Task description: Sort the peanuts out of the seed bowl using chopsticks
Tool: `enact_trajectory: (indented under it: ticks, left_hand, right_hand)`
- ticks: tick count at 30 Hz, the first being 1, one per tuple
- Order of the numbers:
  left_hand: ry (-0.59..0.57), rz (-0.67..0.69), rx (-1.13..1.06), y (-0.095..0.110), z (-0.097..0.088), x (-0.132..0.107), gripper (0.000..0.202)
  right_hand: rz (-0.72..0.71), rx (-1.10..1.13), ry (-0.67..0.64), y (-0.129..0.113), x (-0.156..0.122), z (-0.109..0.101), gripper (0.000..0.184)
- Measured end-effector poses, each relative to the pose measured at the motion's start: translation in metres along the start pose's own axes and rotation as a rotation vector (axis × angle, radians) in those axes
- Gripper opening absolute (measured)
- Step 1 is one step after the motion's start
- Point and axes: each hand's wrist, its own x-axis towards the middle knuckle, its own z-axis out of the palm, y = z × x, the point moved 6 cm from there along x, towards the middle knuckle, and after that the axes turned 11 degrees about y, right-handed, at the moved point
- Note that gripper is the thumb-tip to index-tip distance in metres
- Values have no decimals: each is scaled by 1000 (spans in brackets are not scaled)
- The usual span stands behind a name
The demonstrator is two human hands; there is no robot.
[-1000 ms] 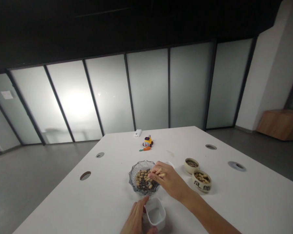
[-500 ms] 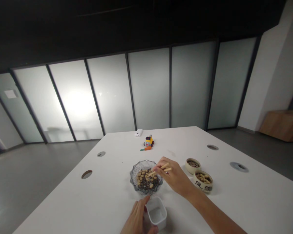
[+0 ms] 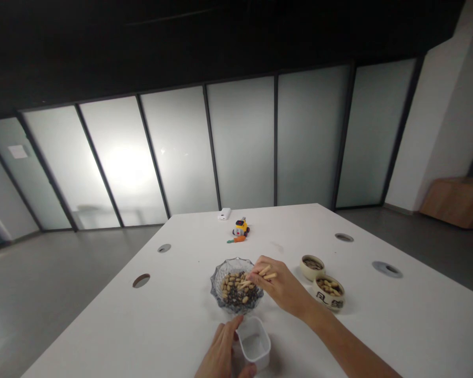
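Observation:
My right hand [image 3: 274, 283] is closed on a pair of light wooden chopsticks [image 3: 265, 272]. Their tips reach into a scalloped glass bowl [image 3: 217, 269], among tan nuts that look like pistachios [image 3: 232, 282] and small dark seeds [image 3: 236, 300]. Whether the tips pinch a nut is too small to tell. Just in front of the bowl stands a clear, square plastic container [image 3: 256, 344], with nothing visible inside. My left hand [image 3: 223, 349] grips it from its left side, fingers at the far corner and thumb at the near edge.
Right of my right hand sit two cream pots, one with dark contents [image 3: 312, 268] and one with peanuts [image 3: 329, 294]. Farther back lie a toy carrot [image 3: 237, 239], a yellow toy vehicle [image 3: 241, 227] and a white device [image 3: 224, 214]. Round holes [image 3: 141, 281] pierce the white table [image 3: 173, 320].
The chopstick tips have shifted slightly within the bowl, drawing a little closer together. The left hand and the container stay in place, and the view has moved very slightly.

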Motion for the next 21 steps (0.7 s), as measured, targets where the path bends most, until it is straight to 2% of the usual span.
enact_trajectory:
  ticks: [6,8,11,15,18,21]
  left_hand:
    - [13,-15,-10,-8,7,1,89]
    - [33,-51,28,-14,10,3,93]
    - [41,-59,52,-16,10,3,94]
    - [26,-18,4,-10,4,0,88]
    - [28,-9,-11,-8,-1,-2,86]
    - [18,-15,-16,-6,-1,-2,87]
  right_hand:
    - [-8,20,54,-10,11,-30,54]
    - [58,81,58,-12,14,-43,56]
    - [245,252,24,-14,14,-57,57]
    - [388,296,-106,-25,7,-58,61]
    - [397,231,-199,-33,2,-51,59]
    - [355,176,-188,-36,2,-49,55]
